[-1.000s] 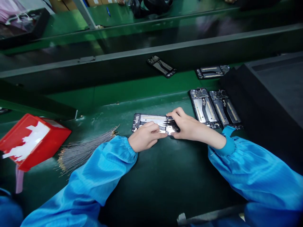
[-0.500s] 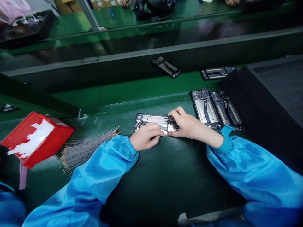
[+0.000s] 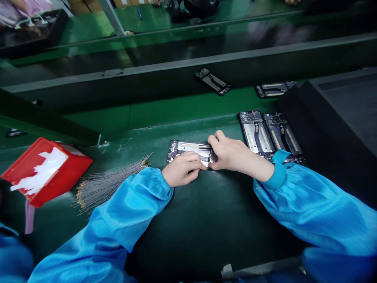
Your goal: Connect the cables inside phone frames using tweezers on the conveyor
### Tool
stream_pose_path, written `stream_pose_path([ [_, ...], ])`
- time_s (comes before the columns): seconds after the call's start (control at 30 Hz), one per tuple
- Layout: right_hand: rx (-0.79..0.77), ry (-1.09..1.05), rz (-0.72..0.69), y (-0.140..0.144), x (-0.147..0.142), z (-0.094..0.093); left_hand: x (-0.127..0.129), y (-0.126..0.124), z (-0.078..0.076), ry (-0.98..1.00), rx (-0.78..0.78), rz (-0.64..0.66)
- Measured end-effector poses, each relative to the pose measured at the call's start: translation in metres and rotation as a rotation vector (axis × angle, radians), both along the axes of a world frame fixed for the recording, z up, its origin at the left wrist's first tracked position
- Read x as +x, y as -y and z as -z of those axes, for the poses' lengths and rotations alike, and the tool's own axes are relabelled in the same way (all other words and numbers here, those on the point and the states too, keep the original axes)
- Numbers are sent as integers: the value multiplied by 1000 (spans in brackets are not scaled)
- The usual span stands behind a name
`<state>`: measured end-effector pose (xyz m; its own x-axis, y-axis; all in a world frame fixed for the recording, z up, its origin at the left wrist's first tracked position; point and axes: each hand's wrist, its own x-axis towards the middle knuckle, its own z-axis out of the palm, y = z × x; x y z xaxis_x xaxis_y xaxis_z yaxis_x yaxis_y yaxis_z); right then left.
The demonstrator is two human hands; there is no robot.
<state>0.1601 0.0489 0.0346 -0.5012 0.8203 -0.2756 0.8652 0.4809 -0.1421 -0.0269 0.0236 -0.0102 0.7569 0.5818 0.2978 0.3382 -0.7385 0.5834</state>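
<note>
An opened phone frame (image 3: 186, 148) lies flat on the dark green mat in front of me, its inner side up. My left hand (image 3: 182, 169) presses on its near edge with curled fingers. My right hand (image 3: 230, 153) covers its right end; dark tweezers were visible in it a moment ago, now the fingers hide them. Both arms wear blue sleeves.
Two more phone frames (image 3: 269, 133) lie side by side to the right, beside a black tray (image 3: 338, 114). Two others (image 3: 212, 81) rest on the conveyor belt behind. A bundle of thin grey wires (image 3: 108, 182) and a red bin (image 3: 44, 169) sit at left.
Both hands stay on the phone frame. My right hand has closed in over its right end, hiding the tweezers. The view has drifted slightly.
</note>
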Motion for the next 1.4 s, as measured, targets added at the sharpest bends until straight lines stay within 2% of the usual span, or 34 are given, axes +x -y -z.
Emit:
stream_pose_path([
  [0.2,18,-200,-73,1,12,13,2,3,2,-29,50,-171],
  [0.37,56,-168,-98,0,14,16,4,3,1,-76,11,-240],
  [0.7,160,-15,-210,-4,7,9,8,-1,-2,-103,-15,-252],
  [1.07,68,31,-182,-10,-4,3,5,-1,-2,-65,-28,-241],
  [1.27,110,-42,-229,-11,6,11,5,-1,-1,-61,-16,-241],
  [1.4,117,-1,-227,-11,3,9,6,0,1,-61,-17,-251],
])
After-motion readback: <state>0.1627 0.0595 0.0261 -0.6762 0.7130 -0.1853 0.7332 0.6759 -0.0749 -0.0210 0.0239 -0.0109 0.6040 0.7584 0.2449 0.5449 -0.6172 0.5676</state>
